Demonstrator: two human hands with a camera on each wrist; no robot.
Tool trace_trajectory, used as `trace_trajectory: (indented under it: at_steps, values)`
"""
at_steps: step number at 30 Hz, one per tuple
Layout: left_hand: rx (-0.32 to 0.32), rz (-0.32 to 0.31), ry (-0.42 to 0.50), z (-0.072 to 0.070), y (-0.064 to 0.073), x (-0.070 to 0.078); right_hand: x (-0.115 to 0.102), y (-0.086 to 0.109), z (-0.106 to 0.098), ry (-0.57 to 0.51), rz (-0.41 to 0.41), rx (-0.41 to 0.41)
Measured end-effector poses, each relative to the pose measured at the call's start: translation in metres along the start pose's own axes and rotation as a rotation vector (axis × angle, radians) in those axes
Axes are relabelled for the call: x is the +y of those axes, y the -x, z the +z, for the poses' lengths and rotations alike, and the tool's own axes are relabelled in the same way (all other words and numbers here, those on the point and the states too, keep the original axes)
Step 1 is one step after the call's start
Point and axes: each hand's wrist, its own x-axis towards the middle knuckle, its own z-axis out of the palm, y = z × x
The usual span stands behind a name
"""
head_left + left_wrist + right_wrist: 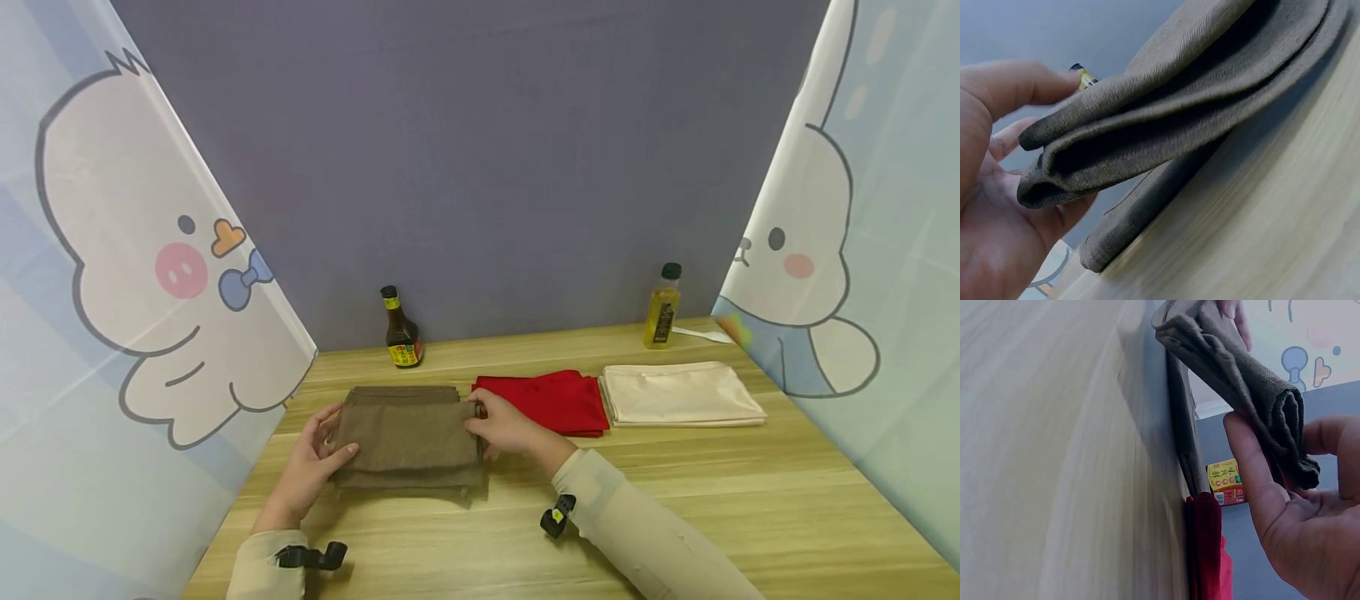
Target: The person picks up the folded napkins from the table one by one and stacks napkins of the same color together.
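A folded brown cloth (412, 437) is held up between both hands. My left hand (302, 473) grips its left end, thumb above and fingers beneath. At the right end my right hand (512, 427) holds it between thumb and fingers. Side-on in the left wrist view, the held cloth (1141, 140) shows several loose layers. Under it a second folded brown cloth (405, 395) lies on the table, mostly hidden; a gap parts the two at the left end. In the right wrist view the held cloth (1241, 375) tilts over the lower one (1184, 425).
A folded red cloth (551, 400) lies just right of the brown ones, then a folded cream cloth (682, 396). Along the back of the wooden table (420, 550) stand a dark sauce bottle (403, 337) and an oil bottle (663, 312). A white plastic utensil (705, 335) lies beside the oil.
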Motion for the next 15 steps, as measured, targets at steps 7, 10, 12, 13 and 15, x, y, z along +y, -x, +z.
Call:
trace_trajectory:
  at_steps: [7, 10, 12, 13, 15]
  values:
    - [0.047, 0.025, 0.014, 0.0006, -0.0039, -0.0032, -0.0013, -0.0015, -0.0009, -0.14, 0.005, 0.026]
    - [0.09, 0.016, -0.027, 0.0013, -0.0048, -0.0021, -0.0033, -0.002, -0.002, -0.185, -0.016, 0.017]
    - [0.123, -0.004, -0.067, 0.0027, -0.0048, 0.0, -0.0051, -0.002, -0.003, -0.199, -0.047, 0.018]
    - [0.137, -0.015, -0.084, 0.0035, -0.0049, 0.0011, -0.0058, -0.002, -0.0034, -0.196, -0.063, 0.023]
    - [0.162, -0.038, -0.109, 0.0058, -0.0045, 0.0032, -0.0073, -0.0017, -0.0036, -0.184, -0.104, 0.046]
